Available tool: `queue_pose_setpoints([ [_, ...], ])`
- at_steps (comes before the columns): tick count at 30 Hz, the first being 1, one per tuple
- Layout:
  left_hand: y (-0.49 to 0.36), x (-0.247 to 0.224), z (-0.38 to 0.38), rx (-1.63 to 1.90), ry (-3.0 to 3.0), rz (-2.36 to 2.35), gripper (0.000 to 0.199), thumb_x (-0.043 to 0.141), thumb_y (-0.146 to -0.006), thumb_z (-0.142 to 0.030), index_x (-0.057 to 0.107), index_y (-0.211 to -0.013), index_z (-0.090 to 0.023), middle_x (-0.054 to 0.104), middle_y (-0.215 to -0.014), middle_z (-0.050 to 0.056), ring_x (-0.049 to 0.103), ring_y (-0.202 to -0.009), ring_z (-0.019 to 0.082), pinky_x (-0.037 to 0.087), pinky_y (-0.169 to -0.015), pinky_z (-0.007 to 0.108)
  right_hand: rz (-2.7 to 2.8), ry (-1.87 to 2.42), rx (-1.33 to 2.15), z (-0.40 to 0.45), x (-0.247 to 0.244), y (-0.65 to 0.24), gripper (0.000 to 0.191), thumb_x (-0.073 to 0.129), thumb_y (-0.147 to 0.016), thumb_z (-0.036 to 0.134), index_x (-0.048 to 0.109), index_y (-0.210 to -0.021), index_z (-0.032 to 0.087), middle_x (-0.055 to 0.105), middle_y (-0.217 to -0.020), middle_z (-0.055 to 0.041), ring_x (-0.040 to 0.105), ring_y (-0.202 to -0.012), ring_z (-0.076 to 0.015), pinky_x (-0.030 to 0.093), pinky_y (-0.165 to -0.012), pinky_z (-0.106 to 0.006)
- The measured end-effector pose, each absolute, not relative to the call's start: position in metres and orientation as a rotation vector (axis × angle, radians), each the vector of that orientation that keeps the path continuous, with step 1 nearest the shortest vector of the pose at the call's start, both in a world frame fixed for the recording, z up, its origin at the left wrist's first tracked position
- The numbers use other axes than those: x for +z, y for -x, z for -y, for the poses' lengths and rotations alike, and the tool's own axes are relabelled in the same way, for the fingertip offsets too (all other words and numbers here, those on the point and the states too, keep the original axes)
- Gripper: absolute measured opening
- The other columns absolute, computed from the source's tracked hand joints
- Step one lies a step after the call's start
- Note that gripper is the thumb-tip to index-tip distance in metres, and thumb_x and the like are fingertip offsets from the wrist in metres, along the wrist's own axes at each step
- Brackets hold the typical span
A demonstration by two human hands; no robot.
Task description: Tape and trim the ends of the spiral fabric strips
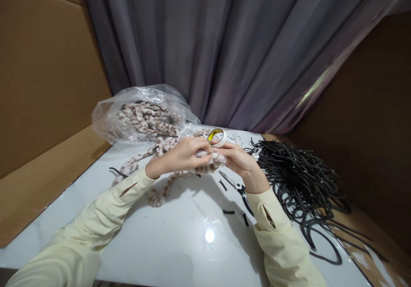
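Observation:
Over the middle of the table, my left hand is closed on a fluffy white-and-brown fabric tube. Facing it, my right hand has its fingers pressed together at the same tube's end. A roll of white tape with a yellow inner core stands upright at the fingertips, touching my right fingers. Part of the tube is hidden behind the hands. More of the fluffy tubing lies curled on the table below my left hand. A cutting tool with dark handles, perhaps scissors, lies beneath my right wrist.
A clear plastic bag of fluffy tubes stands at the back left. At the right is a large heap of black cords. Short black cord pieces lie on the white table. Cardboard walls flank both sides.

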State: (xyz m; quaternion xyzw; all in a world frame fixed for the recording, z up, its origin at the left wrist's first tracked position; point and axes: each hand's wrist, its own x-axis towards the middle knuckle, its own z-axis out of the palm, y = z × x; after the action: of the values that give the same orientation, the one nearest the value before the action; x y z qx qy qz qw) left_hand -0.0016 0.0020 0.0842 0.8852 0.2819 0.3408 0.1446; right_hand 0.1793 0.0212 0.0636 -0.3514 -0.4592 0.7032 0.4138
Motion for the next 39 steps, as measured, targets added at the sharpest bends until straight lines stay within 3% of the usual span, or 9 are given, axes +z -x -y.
queue_pose_setpoints([
  [9,0.004,0.084,-0.003,0.927,-2.313,-0.97,0.014,0.052,-0.076,-0.019,0.054,-0.063,-0.014,0.053,-0.061,-0.004,0.046,-0.057,0.009,0.033,-0.056,0.02,1.327,0.91,1.507,-0.015,0.072,-0.182,0.022,0.076,-0.055,0.017,0.075,-0.077,0.019,0.072,-0.075,-0.0005,0.064,-0.075,-0.0157,0.047,-0.077,-0.029],
  [14,0.003,0.085,-0.002,0.911,-2.25,-1.084,0.013,0.053,-0.073,-0.021,0.059,-0.065,-0.013,0.058,-0.063,-0.002,0.049,-0.058,0.01,0.034,-0.055,0.021,1.482,0.955,1.311,-0.01,0.075,-0.181,0.021,0.075,-0.059,0.02,0.075,-0.081,0.022,0.073,-0.084,-0.0012,0.064,-0.089,-0.0213,0.046,-0.085,-0.035],
  [21,0.003,0.088,-0.003,0.86,-1.998,-1.115,0.016,0.054,-0.072,-0.022,0.058,-0.059,-0.014,0.057,-0.051,-0.003,0.046,-0.047,0.008,0.031,-0.045,0.019,1.67,0.943,1.116,-0.005,0.077,-0.181,0.016,0.072,-0.062,0.02,0.076,-0.077,0.023,0.072,-0.086,-0.0019,0.063,-0.087,-0.0232,0.048,-0.08,-0.034],
  [26,0.005,0.088,-0.007,0.823,-1.746,-1.095,0.023,0.056,-0.075,-0.029,0.059,-0.06,-0.012,0.059,-0.053,0.0,0.045,-0.043,0.007,0.028,-0.04,0.018,1.791,0.923,1.033,-0.003,0.079,-0.181,0.012,0.07,-0.065,0.019,0.076,-0.074,0.023,0.069,-0.088,-0.0043,0.061,-0.086,-0.0228,0.047,-0.077,-0.033],
  [32,0.007,0.088,-0.011,0.907,-1.722,-1.013,0.026,0.058,-0.076,-0.034,0.06,-0.064,-0.011,0.055,-0.056,-0.001,0.044,-0.048,0.006,0.029,-0.043,0.018,2.092,0.752,1.088,-0.003,0.085,-0.187,0.011,0.067,-0.072,0.026,0.076,-0.077,0.024,0.068,-0.1,-0.005,0.059,-0.097,-0.0235,0.045,-0.085,-0.035],
  [36,0.006,0.09,-0.006,0.956,-1.853,-0.947,0.028,0.056,-0.079,-0.037,0.061,-0.067,-0.012,0.052,-0.057,-0.002,0.041,-0.049,0.006,0.03,-0.045,0.019,2.11,0.708,1.095,-0.003,0.089,-0.197,0.01,0.064,-0.074,0.024,0.072,-0.068,0.021,0.066,-0.103,-0.0051,0.058,-0.102,-0.0235,0.04,-0.092,-0.037],
  [39,0.005,0.088,-0.003,1.041,-1.95,-0.892,0.026,0.055,-0.081,-0.036,0.064,-0.076,-0.012,0.058,-0.068,0.0,0.048,-0.057,0.008,0.036,-0.051,0.02,1.942,0.751,1.206,-0.002,0.09,-0.203,0.007,0.065,-0.07,0.021,0.059,-0.069,0.02,0.063,-0.109,-0.0059,0.059,-0.093,-0.0205,0.047,-0.078,-0.032],
])
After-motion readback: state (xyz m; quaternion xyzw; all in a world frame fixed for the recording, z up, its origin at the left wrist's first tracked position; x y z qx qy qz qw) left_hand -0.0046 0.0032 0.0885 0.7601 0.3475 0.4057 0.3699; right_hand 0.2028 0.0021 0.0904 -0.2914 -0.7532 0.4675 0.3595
